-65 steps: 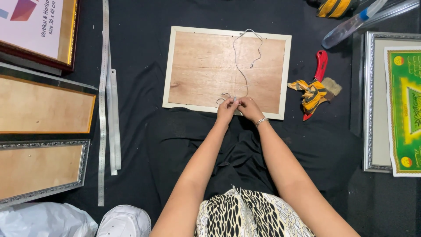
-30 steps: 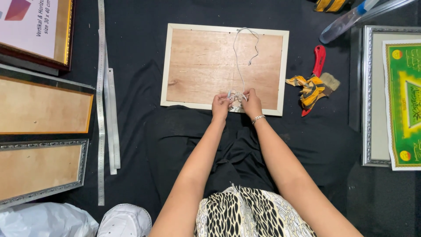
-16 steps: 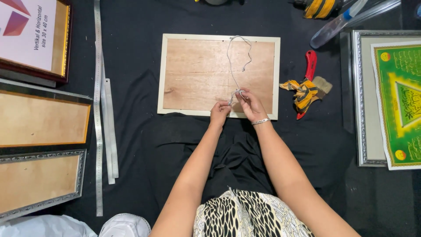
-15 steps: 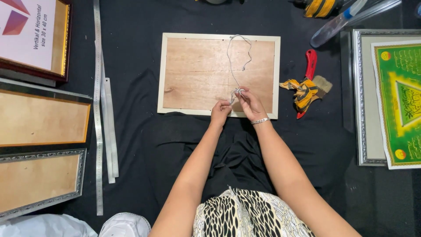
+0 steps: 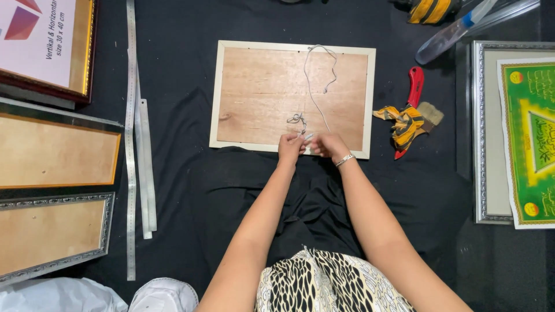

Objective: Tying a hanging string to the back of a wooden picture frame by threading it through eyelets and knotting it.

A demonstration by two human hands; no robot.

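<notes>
A white picture frame (image 5: 222,92) lies face down on black cloth, its brown wooden back up. A thin white string (image 5: 318,75) loops across the back, with a small knot near the lower middle. My left hand (image 5: 290,147) and my right hand (image 5: 328,145) meet at the frame's near edge. Both pinch the string's lower end between their fingertips. A bracelet sits on my right wrist.
A red-handled tool (image 5: 411,95) wrapped in yellow cloth and a brush lie to the right. A silver frame with a green print (image 5: 529,138) is far right. Metal strips (image 5: 134,138) and several frames (image 5: 52,153) lie to the left. A clear bottle (image 5: 451,34) is at top right.
My hands shifted slightly along the near edge of the frame while working the string. The knot now lies free on the wooden back, just above my left hand.
</notes>
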